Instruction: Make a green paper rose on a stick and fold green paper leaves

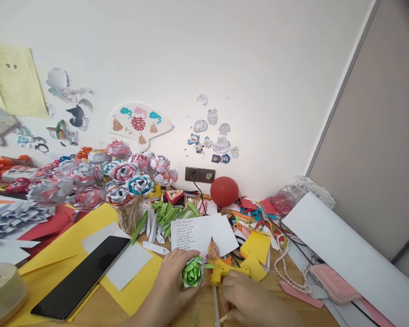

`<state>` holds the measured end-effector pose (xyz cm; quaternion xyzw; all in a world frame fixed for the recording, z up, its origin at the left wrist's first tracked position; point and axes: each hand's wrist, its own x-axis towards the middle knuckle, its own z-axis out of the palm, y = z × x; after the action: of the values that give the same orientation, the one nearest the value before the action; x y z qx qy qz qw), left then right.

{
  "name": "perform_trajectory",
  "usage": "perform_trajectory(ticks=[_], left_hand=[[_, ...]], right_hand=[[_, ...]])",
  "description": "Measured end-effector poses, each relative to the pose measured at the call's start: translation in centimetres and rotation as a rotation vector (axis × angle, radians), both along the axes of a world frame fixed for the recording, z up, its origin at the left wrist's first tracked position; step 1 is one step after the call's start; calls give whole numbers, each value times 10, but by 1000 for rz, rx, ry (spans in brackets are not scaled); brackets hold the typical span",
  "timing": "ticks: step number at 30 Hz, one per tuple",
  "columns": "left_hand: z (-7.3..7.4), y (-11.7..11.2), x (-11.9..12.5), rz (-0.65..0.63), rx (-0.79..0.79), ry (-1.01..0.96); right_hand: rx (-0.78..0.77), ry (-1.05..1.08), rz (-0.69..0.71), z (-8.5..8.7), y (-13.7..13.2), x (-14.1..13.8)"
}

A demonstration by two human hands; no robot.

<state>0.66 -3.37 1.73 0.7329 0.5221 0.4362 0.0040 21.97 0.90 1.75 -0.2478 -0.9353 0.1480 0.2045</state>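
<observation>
My left hand (170, 281) is closed around a folded green paper flower (192, 271) low in the middle of the view. Beside it, my right hand (248, 299) grips a yellow glue gun (225, 269) whose nozzle points up and left, close to the flower. A thin white stick (216, 306) runs down between the two hands. Both hands rest over a wooden desk (204, 313), just in front of a white handwritten note (201, 232).
A black tablet (83, 277) lies on yellow paper (71, 238) at the left. A jar of paper roses (131, 200), green paper strips (167, 212), a red balloon (224, 190), a pearl string (286, 268), a pink phone (332, 282) and a white sheet (347, 254) crowd the desk.
</observation>
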Motion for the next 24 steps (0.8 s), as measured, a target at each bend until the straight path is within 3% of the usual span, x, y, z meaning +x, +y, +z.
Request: perform_trajectory(ticks=[1,3,4,7,11,17,21,24], left_hand=[[-1,1,0,3,-5,-1],[-3,2,-1,13,-8,-1],[-5,2,-1,15,-12,3],[-9,1,-1,-2,-17,30],[-10,-2,1,-57,-1,83],[-7,-2,4,-62,31,124],[-6,-2,5,-61,51,135],[-6,-5,6,-70,46,142]], right_hand=[[-110,-183,13,6,-1,2],[-299,-355,-114,25,-3,9],[-363,-356,-173,35,-4,13],[-453,-240,-166,55,-7,20],[-522,-117,-67,46,-6,17],[-464,-152,115,21,-4,12],[-694,-46,306,30,-7,18],[-845,196,291,33,-10,12]])
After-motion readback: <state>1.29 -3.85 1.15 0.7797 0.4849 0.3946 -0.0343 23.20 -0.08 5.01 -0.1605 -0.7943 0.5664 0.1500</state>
